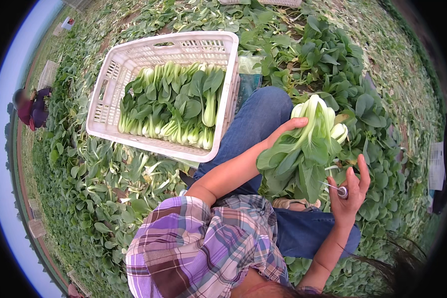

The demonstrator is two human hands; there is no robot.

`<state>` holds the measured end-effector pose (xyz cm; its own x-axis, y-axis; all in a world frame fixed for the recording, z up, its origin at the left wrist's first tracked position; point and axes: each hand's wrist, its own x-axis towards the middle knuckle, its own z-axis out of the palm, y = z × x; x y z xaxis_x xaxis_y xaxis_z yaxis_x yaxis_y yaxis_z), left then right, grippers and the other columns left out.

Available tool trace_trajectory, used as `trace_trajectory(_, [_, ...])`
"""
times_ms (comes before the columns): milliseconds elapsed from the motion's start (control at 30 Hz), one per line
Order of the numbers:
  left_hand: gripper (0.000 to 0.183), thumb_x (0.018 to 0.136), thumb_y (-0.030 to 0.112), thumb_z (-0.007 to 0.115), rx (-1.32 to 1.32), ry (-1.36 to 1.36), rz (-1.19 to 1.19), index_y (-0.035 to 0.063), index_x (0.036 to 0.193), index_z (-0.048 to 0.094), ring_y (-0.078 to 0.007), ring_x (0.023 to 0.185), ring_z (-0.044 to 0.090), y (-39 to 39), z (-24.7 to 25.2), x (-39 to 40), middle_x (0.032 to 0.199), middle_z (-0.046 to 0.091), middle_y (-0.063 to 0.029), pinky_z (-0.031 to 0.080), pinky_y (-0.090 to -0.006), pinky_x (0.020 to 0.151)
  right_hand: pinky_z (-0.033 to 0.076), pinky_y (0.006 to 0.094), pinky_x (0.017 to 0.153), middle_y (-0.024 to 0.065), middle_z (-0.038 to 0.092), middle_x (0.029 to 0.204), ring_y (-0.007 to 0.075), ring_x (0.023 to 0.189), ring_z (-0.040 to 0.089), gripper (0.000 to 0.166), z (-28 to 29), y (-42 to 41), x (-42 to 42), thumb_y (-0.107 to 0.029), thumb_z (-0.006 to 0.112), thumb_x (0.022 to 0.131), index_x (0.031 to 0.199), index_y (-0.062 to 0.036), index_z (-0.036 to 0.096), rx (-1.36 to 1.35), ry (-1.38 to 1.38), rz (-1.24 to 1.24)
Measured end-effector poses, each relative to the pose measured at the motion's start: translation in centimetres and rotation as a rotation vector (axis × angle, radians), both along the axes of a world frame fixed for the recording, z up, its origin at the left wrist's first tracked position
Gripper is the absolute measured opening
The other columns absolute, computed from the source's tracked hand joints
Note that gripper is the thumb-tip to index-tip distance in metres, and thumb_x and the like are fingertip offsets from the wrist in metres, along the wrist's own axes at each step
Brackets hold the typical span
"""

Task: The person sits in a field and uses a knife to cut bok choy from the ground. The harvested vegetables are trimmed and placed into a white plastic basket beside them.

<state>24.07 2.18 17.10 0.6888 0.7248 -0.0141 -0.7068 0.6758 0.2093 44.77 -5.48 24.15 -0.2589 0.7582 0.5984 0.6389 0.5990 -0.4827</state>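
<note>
My left hand (285, 130) holds several heads of bok choy (313, 145) in a bunch, their pale bases up and leaves hanging down; the leaves hide most of its fingers. Just below and to the right, my right hand (345, 188) holds a small thin-bladed knife (342, 192), with two fingers raised. The blade lies beside the leaf tips; whether it touches them I cannot tell. At the upper left, a white plastic crate (229, 93) holds rows of bok choy (164, 108), with bases along both long sides and leaves in the middle. One bunch lies on top at the right end.
My bent knees (270, 106) lie between the crate and the leafy plants (327, 56). Cut leaves (134, 167) litter the ground. Another person (33, 108) crouches at the far left near a crate (48, 74). A further crate rim (279, 3) shows at the top.
</note>
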Motion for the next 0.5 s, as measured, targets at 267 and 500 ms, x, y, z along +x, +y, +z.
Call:
trace_trajectory(267, [0.040, 0.087, 0.039, 0.057, -0.264, 0.032, -0.256, 0.0087, 0.114, 0.060, -0.0198, 0.082, 0.064, -2.7, -1.2, 4.4, 0.102, 0.066, -0.0087, 0.053, -0.0323, 0.075, 0.048, 0.0298, 0.058, 0.0043, 0.053, 0.130, 0.0166, 0.067, 0.059, 0.067, 0.2, -1.5, -3.4, 0.002, 0.067, 0.058, 0.122, -0.0195, 0.059, -0.080, -0.432, 0.105])
trace_trajectory(500, [0.040, 0.089, 0.039, 0.054, -0.276, 0.018, -0.280, 0.0092, 0.116, 0.060, -0.0190, 0.084, 0.063, -3.6, -2.4, 5.8, 0.102, 0.066, -0.0083, 0.052, -0.0321, 0.078, 0.048, 0.0282, 0.053, 0.0032, 0.066, 0.100, 0.0166, 0.073, 0.064, 0.039, 0.0, -1.7, -3.6, -0.004, 0.070, 0.058, 0.097, -0.0110, 0.066, -0.193, -0.367, 0.138])
